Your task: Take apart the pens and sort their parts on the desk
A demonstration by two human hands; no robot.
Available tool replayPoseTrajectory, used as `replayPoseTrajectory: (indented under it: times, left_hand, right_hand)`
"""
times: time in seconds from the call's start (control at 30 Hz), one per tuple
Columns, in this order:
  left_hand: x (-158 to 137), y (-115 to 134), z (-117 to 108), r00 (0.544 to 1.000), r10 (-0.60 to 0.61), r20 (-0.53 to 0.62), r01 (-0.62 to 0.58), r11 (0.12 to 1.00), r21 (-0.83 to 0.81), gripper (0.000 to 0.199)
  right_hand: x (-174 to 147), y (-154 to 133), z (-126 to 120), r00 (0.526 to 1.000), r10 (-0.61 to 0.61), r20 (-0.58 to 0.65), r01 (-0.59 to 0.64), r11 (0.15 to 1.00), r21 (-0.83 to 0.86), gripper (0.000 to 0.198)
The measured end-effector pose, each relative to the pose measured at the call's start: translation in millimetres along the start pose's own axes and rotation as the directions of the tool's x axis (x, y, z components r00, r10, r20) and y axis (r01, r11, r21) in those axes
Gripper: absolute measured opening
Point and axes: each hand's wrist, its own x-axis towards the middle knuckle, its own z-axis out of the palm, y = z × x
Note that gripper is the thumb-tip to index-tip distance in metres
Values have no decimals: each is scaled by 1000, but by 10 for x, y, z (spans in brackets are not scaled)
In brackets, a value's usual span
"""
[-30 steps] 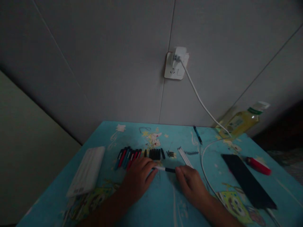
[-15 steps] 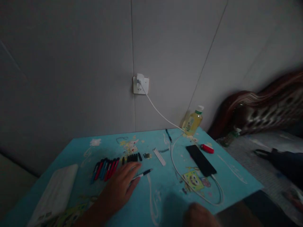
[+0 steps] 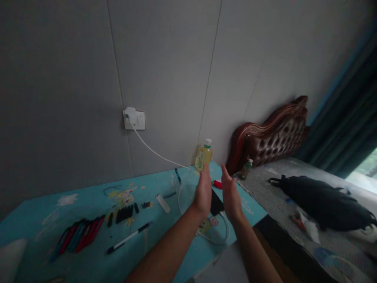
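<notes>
My left hand (image 3: pixel 203 192) and my right hand (image 3: pixel 230 192) are raised over the right part of the table, palms facing each other with a gap between. Their fingers are stretched out and neither holds anything. Behind the gap lies a black phone (image 3: pixel 216 204), partly covered by the hands. Just beyond the left fingertips stands a bottle of yellow liquid (image 3: pixel 204 156). A red object (image 3: pixel 217 184) shows between the hands. On the table to the left lies a white-and-black pen (image 3: pixel 129 238), apart from both hands.
Several red and blue pens (image 3: pixel 78 237), black caps (image 3: pixel 125 213) and a white strip (image 3: pixel 162 203) lie on the blue table (image 3: pixel 97 200). A white cable (image 3: pixel 156 152) runs from the wall socket (image 3: pixel 140 120). At right is a bed with a dark bag (image 3: pixel 321 200).
The view has swung right. My left hand has let go of the pen, which now lies on the table. Both hands have risen and come near each other, palms facing.
</notes>
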Motion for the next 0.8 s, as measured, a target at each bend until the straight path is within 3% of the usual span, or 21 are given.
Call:
replayPoseTrajectory:
  times: [0.07,0.1,0.13,0.23,0.4,0.6,0.8]
  left_hand:
    - [-143,-12,-304,999,16,-29,-18,997,-74,66]
    - [-224,28,-479,1000,10,-21,-14,973,-229,65]
    - [-305,88,-641,1000,0,-19,-7,939,-344,63]
    - [-517,306,-958,999,13,-39,-30,880,-474,59]
    - [-766,556,-1081,988,79,-132,-128,899,-419,58]
    - [-990,648,-1252,980,84,-182,-149,912,-382,58]
    - [-1063,583,-1476,967,72,-246,-155,928,-339,56]
  right_hand:
    - [-43,28,-11,996,-17,-83,27,992,127,48]
    - [-85,43,6,995,-21,-102,39,983,179,51]
    - [-131,56,38,995,-14,-98,37,972,232,52]
    - [-241,91,205,997,73,-24,-56,900,432,53]
    - [-276,176,526,975,201,98,-220,781,585,51]
    - [-375,319,700,957,255,136,-285,750,597,50]
    - [-441,433,890,934,303,190,-356,738,573,52]
